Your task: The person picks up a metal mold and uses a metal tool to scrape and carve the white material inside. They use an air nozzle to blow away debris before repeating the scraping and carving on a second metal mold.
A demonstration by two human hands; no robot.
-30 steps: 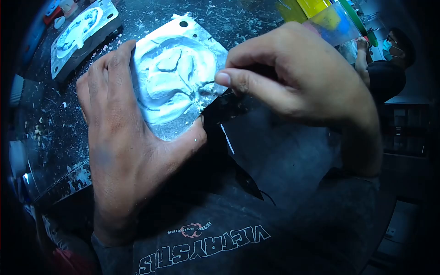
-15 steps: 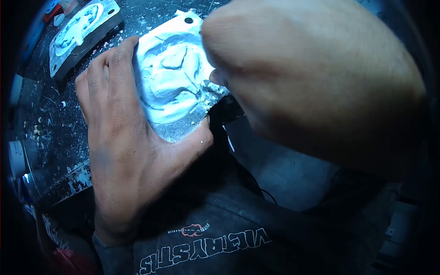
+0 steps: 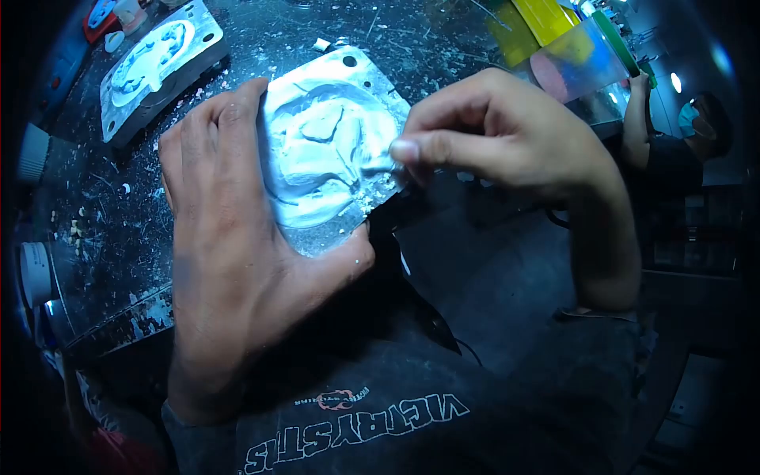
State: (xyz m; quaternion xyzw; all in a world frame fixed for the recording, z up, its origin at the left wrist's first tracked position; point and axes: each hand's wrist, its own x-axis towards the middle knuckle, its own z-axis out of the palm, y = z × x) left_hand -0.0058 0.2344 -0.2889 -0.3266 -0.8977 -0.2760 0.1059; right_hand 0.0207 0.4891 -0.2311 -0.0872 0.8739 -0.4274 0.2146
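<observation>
My left hand (image 3: 229, 214) is wrapped round a metal dental flask half (image 3: 297, 237), fingers along its far left side and thumb at the near edge. White plaster (image 3: 317, 162) with raised, carved shapes fills the flask half, which sits tilted at the table edge. Loose crumbs lie at its near right corner. My right hand (image 3: 483, 138) is closed in a pinch at the right edge of the flask half, with the thumb over the plaster. Whatever sits between its fingertips is hidden.
A second flask half (image 3: 158, 67) with plaster lies on the dark, scratched table (image 3: 103, 229) at the upper left. A clear container with a green rim (image 3: 609, 43) and a yellow object (image 3: 546, 20) stand at the upper right. A masked person (image 3: 673, 150) is beyond them.
My right hand has drawn back from close to the camera and now shows its pinch at the flask's right edge. The flask half and my left hand appear slightly further right and lower.
</observation>
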